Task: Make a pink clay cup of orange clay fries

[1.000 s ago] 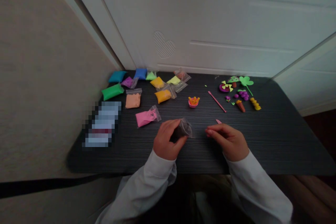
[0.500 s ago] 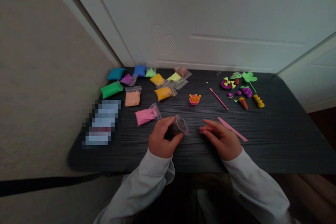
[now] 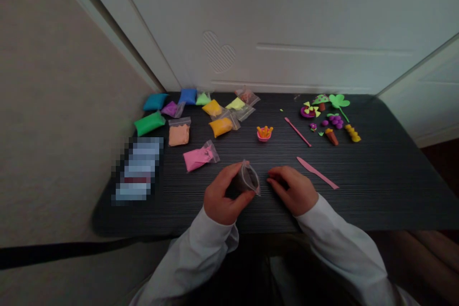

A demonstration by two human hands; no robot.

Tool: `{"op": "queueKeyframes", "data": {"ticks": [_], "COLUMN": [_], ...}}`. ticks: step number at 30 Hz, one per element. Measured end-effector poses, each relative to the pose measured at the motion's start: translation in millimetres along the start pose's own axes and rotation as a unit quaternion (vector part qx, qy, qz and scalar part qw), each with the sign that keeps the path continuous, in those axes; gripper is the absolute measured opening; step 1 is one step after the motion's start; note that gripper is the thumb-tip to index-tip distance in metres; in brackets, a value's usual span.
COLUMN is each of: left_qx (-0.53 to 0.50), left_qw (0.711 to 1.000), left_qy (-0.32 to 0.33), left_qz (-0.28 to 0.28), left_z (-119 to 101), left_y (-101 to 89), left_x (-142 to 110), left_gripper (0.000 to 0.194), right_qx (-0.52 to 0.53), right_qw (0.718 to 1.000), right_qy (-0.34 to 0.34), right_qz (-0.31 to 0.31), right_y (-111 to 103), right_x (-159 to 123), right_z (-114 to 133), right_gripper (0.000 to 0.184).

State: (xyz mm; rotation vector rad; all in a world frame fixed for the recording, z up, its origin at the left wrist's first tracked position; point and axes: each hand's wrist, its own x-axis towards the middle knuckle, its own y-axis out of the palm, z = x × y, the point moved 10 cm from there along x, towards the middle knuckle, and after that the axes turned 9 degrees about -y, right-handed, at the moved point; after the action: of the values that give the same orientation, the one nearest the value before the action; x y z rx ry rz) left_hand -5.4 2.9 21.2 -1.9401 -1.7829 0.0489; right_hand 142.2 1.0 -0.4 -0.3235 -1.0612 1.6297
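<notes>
In my left hand (image 3: 223, 196) is a small clear zip bag (image 3: 252, 178), its mouth spread and tilted to the right. The thumb and fingers grip its sides; the contents look dark and I cannot make them out. Just right of the bag's mouth is my right hand (image 3: 293, 190), apart from it. Its fingers are curled, with a small gap between thumb and index tip, and no object shows in them. A pink plastic clay knife (image 3: 317, 172) lies right of that hand. Beyond the hands stands a small pink cup of orange clay sticks (image 3: 264, 134).
Bags of coloured clay, such as the pink one (image 3: 196, 158) and the peach one (image 3: 179, 135), lie on the left of the dark table (image 3: 229, 222). A pink rod tool (image 3: 298, 132) and several clay figures, including purple grapes (image 3: 336, 121), lie right. A pixelated rectangle (image 3: 139, 169) is far left.
My right hand has moved left towards the bag, and its fingers have curled in more. The bag's mouth in my left hand now faces me more widely.
</notes>
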Motion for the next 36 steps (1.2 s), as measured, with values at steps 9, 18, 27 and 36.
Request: {"op": "queueKeyframes", "data": {"ticks": [9, 18, 27, 36], "left_qx": [-0.092, -0.059, 0.065, 0.123], "left_qw": [0.995, 0.996, 0.981, 0.971], "left_qy": [-0.020, 0.073, 0.180, 0.198], "left_qz": [0.027, -0.003, -0.044, -0.059], "left_z": [2, -17, -42, -43], "left_y": [-1.6, -3.9, -3.0, 1.6], "left_x": [-1, 1, -3, -7], "left_gripper": [0.035, 0.038, 0.041, 0.045], "right_qx": [-0.007, -0.007, 0.044, -0.041], "right_qw": [0.999, 0.997, 0.990, 0.988], "right_qy": [-0.042, -0.031, -0.049, -0.029], "right_qz": [-0.022, -0.066, -0.126, -0.146], "right_y": [-2, -19, -63, -49], "right_x": [1, -1, -4, 1], "right_z": [5, 7, 59, 61], "right_gripper": [0.016, 0.017, 0.016, 0.014]}}
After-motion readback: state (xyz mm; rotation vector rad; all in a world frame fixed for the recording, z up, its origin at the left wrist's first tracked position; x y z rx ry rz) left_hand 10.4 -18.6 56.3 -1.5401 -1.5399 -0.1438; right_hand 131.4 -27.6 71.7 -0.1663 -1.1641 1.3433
